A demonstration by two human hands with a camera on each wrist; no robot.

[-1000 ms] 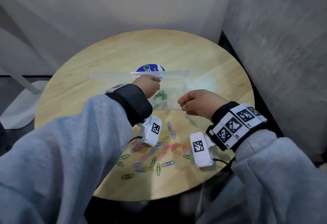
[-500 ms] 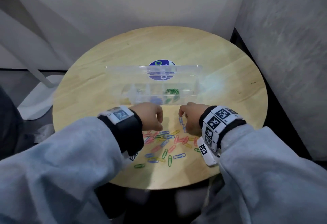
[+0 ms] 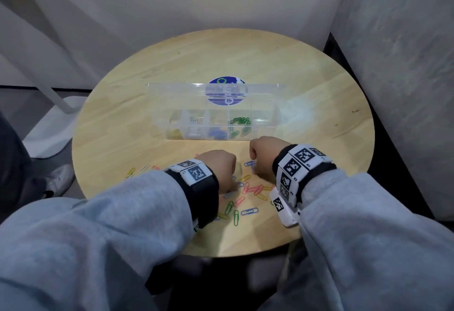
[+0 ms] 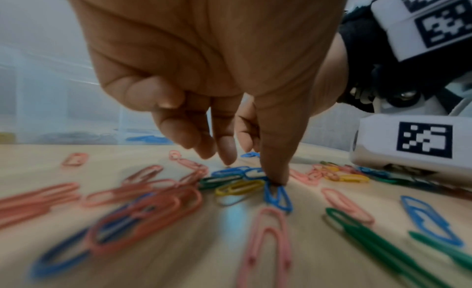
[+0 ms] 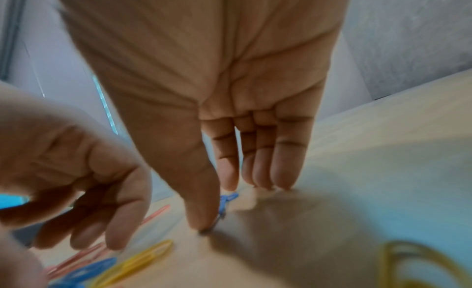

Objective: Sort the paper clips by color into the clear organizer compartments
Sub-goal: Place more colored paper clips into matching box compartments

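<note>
Head view: my left hand and its sleeve cover part of the loose paper clips; fingertips hidden. Organizer contents too faint to count. Right wrist view: motion blur; clip under my right hand indistinct. Left wrist view: near clips smeared, cut at frame edge.

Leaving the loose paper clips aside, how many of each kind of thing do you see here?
Hands: 2, the left hand and the right hand
Clear organizer: 1
Round table: 1
Total: 4
</note>
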